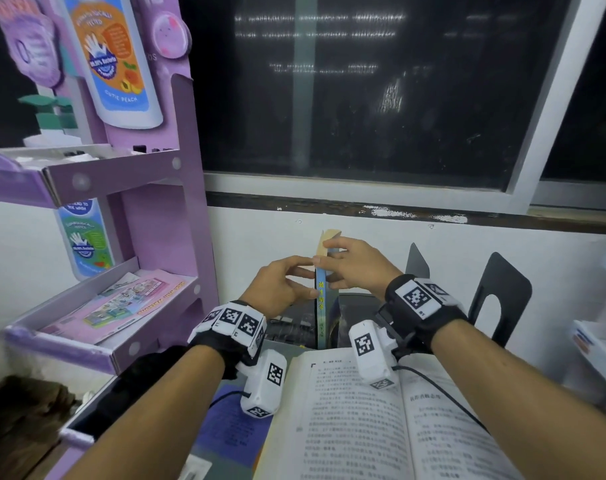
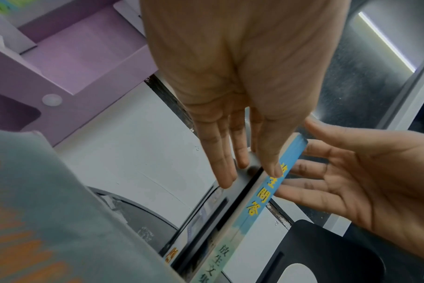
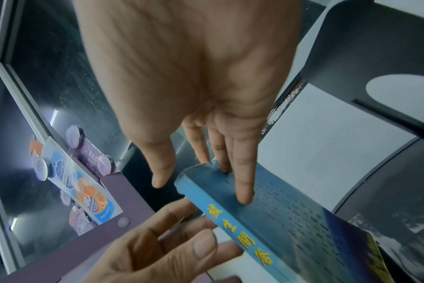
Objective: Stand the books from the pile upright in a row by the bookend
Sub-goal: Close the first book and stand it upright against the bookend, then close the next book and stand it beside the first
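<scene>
A thin blue book (image 1: 320, 306) with yellow spine letters stands upright, spine towards me, left of two black bookends (image 1: 417, 263) (image 1: 499, 299). My left hand (image 1: 284, 289) touches its left side with straight fingers, the thumb lying on the spine (image 2: 262, 197). My right hand (image 1: 346, 268) presses straight fingers flat on the right cover (image 3: 278, 220); its thumb hangs free past the top corner. A grey cover shows beside the spine under my left fingers (image 2: 228, 180); I cannot tell if it is a second book. A dark book (image 1: 287, 327) lies flat beneath.
An open book (image 1: 381, 427) lies in front of me, over a blue-purple book (image 1: 232, 434). A purple cardboard shelf (image 1: 177, 237) stands close on the left. White boxes (image 1: 599, 348) sit at the right edge. Wall and window are just behind the books.
</scene>
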`<state>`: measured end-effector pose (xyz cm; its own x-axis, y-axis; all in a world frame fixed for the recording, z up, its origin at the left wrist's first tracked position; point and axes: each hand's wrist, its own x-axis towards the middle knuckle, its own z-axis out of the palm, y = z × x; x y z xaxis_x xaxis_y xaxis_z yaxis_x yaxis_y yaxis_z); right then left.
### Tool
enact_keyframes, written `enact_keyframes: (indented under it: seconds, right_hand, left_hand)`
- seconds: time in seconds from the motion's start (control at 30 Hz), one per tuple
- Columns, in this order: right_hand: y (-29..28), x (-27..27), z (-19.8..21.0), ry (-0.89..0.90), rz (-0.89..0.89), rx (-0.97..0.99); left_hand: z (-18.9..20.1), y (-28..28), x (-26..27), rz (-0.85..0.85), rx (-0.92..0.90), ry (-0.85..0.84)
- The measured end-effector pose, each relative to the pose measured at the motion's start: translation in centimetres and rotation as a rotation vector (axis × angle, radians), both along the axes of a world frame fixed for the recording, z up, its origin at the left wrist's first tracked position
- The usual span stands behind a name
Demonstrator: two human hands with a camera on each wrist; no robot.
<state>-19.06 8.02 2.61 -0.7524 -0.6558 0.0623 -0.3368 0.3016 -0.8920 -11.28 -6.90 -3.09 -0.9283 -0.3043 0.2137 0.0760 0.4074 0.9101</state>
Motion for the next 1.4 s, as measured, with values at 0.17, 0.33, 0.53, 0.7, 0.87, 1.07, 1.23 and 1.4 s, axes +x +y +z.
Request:
enact_keyframes:
  seconds: [0.17,0.33,0.53,0.7,0.87,1.07,1.23,1.4]
  right_hand:
    - [1.8,0.8,1.4,0.038,-0.018,0.109]
    - [5.4,2.3,2.8,0.129,0.026,0.227]
    - [10.8,4.9,3.4,0.157,0.091,0.451]
    - [14.8,7.0,2.8,0.213,0.107,0.619]
    - [18.1,7.7,1.4,0.2,0.067,0.672]
    - [21.2,7.1,0.1,0.112,-0.003,0.724]
    - [21.8,6.5,-0.8,0.108,0.009,0.767]
    - [21.5,6.0,-0.9,0.155,0.006,0.78]
  left_hand:
    - [0.8,0.9,1.6,0.036,-0.087,-0.098]
    - [1.8,2.2,3.5,0.027,-0.173,-0.193]
    - [2.7,4.8,5.9,-0.029,-0.268,-0.335]
    - [2.9,7.8,7.8,-0.133,-0.387,-0.473]
    - [3.6,10.6,9.3,-0.223,-0.619,-0.636]
    - [3.5,10.4,9.7,-0.187,-0.651,-0.675]
    - [3.1,9.9,9.5,-0.175,-0.606,-0.73]
    - [2.6,9.3,8.9,-0.145,-0.53,-0.744]
